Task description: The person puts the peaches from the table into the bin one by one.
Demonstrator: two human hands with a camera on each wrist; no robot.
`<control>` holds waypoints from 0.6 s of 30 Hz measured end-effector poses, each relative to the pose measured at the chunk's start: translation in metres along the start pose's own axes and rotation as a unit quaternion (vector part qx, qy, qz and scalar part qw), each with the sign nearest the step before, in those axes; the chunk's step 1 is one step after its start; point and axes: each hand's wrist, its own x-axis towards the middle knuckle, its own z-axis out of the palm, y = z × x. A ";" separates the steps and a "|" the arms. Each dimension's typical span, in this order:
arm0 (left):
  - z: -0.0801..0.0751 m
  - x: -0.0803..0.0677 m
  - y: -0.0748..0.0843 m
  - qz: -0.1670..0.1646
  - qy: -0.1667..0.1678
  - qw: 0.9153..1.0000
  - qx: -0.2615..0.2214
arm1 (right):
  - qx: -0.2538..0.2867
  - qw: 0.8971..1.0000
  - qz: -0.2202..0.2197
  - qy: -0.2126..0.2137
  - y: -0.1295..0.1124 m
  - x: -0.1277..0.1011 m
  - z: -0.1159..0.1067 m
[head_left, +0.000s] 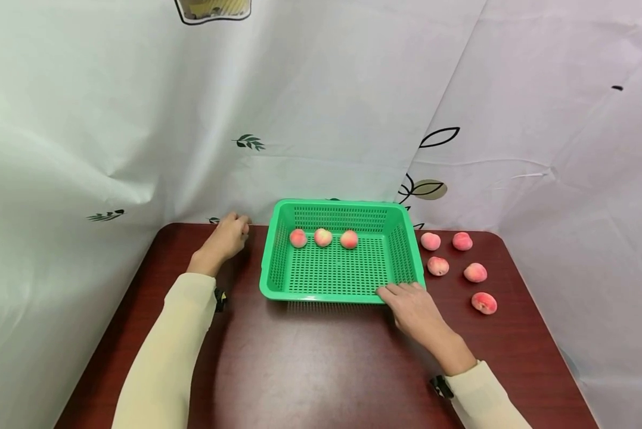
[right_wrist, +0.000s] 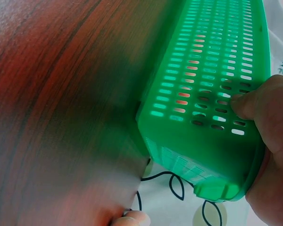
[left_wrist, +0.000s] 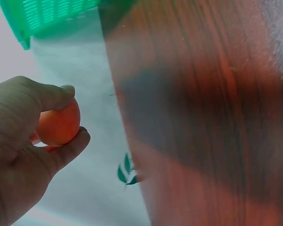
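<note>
My left hand (head_left: 228, 238) is raised over the table's back left, left of the green plastic basket (head_left: 321, 297). In the left wrist view, its thumb and fingers pinch a reddish peach (left_wrist: 60, 123), which the hand mostly hides in the head view. My right hand (head_left: 414, 313) grips the basket's rim at the front right corner, its thumb (right_wrist: 245, 105) pressed against the slotted outer wall. Inside the basket, three peaches lie in a row toward the back: a left one (head_left: 298, 238), a middle one (head_left: 323, 237) and a right one (head_left: 349, 239).
Several loose peaches lie on the table right of the basket, among them one near its wall (head_left: 437, 266) and one nearest the front (head_left: 484, 302). The dark red wooden table (head_left: 310, 369) meets a pale, leaf-printed sheet (head_left: 331, 107) behind the basket.
</note>
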 end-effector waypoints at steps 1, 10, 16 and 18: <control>-0.002 -0.001 0.002 0.002 0.001 1.000 0.000 | 0.000 1.000 0.000 -0.001 0.000 0.000 0.000; -0.020 -0.009 0.014 0.015 0.013 1.000 -0.002 | 0.001 1.000 0.003 -0.002 -0.001 0.000 0.000; -0.029 -0.013 0.022 0.051 0.039 0.998 0.005 | 0.004 1.000 0.001 -0.002 -0.001 0.001 -0.002; -0.032 -0.013 0.026 0.063 0.052 0.997 0.007 | 0.003 1.000 0.001 -0.002 -0.001 0.001 -0.003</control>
